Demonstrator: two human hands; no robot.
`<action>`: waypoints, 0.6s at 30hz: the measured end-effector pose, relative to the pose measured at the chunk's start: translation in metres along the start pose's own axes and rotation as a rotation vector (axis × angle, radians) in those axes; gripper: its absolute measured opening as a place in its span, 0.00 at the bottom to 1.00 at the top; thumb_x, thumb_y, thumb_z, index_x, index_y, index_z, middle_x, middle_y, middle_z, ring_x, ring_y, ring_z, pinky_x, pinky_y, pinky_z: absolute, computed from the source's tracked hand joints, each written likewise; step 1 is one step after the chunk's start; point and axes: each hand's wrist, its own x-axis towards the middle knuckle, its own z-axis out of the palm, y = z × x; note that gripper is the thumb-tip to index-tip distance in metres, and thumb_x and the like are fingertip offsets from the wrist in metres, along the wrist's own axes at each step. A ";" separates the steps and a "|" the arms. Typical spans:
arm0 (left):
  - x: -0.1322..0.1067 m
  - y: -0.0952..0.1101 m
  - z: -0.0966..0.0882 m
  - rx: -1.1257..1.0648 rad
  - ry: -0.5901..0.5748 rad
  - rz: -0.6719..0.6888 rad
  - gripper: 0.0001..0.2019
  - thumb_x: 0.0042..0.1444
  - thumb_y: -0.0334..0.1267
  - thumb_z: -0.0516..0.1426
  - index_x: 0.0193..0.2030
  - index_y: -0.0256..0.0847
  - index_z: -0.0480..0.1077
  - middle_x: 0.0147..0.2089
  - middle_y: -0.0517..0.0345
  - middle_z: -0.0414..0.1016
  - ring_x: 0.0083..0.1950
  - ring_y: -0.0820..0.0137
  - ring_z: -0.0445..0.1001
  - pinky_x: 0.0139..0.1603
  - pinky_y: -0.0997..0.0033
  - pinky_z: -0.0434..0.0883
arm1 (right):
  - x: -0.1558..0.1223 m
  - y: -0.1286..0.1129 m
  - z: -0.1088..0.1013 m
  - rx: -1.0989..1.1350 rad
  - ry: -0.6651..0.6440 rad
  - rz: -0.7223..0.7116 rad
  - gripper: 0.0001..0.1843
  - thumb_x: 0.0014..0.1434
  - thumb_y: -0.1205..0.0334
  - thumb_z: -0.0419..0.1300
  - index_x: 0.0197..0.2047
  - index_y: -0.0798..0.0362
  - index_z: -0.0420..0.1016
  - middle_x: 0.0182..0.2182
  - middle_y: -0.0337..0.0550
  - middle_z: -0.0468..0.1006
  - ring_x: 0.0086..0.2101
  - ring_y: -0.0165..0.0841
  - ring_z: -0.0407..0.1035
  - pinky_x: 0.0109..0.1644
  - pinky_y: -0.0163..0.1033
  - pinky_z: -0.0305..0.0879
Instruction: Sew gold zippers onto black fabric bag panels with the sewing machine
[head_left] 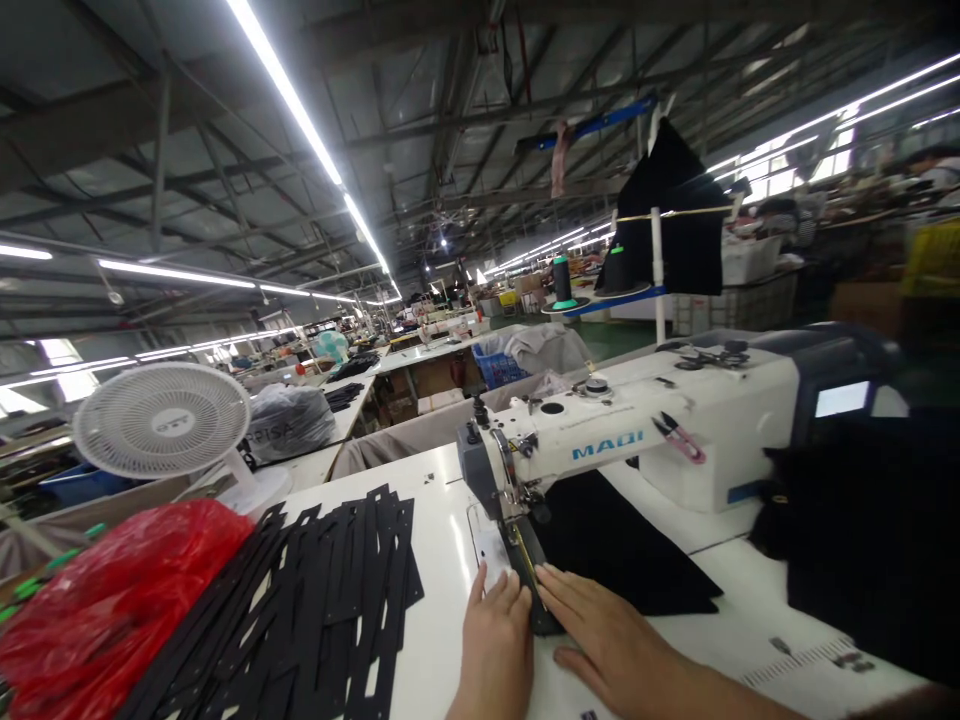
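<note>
Two bare hands are at the work: the left hand (pixel 499 630) and the right hand (pixel 611 635) lie with fingers extended on either side of a black strip (pixel 535 550), neither closed around it; how firmly they press cannot be told. The strip, marked by a yellow line along its length, lies at the needle area of a white sewing machine (pixel 600 435), whose head stands directly ahead of the fingertips. A black fabric sheet (pixel 615 545) lies flat beneath the machine arm and is partly hidden by it. Left of the hands, overlapping slotted black pieces (pixel 322 610) occupy much of the surface, bordered by a red plastic bag (pixel 120 600); a white fan (pixel 165 420) stands behind. Pink-handled snips (pixel 681 438) rest against the machine body, and dark scissors (pixel 712 355) lie on top. At right, a dark cloth mass (pixel 862 560) blocks sight of the table's edge. Two thread spools (pixel 561 282) stand beyond the machine. The table (pixel 442 520) is white and glossy, with ruled marks near the right forearm. The room is a large hall with exposed roof framing (pixel 420 70), long strip lights (pixel 292 95) and further worktables.
</note>
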 end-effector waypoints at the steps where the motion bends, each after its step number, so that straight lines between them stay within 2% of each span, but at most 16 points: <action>1: 0.002 0.000 -0.001 -0.006 -0.019 0.020 0.17 0.50 0.22 0.48 0.43 0.39 0.70 0.42 0.50 0.77 0.47 0.62 0.75 0.59 0.46 0.63 | -0.001 -0.003 0.006 0.019 -0.003 -0.008 0.25 0.54 0.68 0.54 0.56 0.60 0.66 0.55 0.53 0.67 0.53 0.41 0.63 0.55 0.44 0.65; 7: 0.016 -0.001 -0.012 0.021 -0.160 0.105 0.15 0.54 0.23 0.46 0.41 0.36 0.70 0.41 0.47 0.77 0.45 0.63 0.75 0.60 0.44 0.61 | -0.001 0.002 0.014 0.012 0.011 -0.001 0.21 0.58 0.75 0.49 0.53 0.65 0.69 0.52 0.57 0.69 0.52 0.41 0.65 0.54 0.46 0.66; 13: 0.026 -0.017 -0.006 0.021 -0.178 0.137 0.15 0.54 0.24 0.47 0.42 0.35 0.70 0.44 0.45 0.77 0.47 0.62 0.75 0.59 0.44 0.62 | 0.013 0.009 0.021 -0.058 0.017 -0.002 0.21 0.57 0.76 0.47 0.53 0.66 0.69 0.52 0.58 0.69 0.52 0.41 0.64 0.54 0.46 0.66; 18: 0.036 -0.029 0.002 0.006 -0.178 0.131 0.14 0.54 0.24 0.46 0.42 0.36 0.70 0.42 0.48 0.78 0.46 0.62 0.75 0.57 0.46 0.64 | 0.028 0.020 0.027 -0.085 0.033 -0.011 0.22 0.55 0.78 0.46 0.50 0.66 0.71 0.51 0.56 0.71 0.51 0.41 0.66 0.54 0.44 0.66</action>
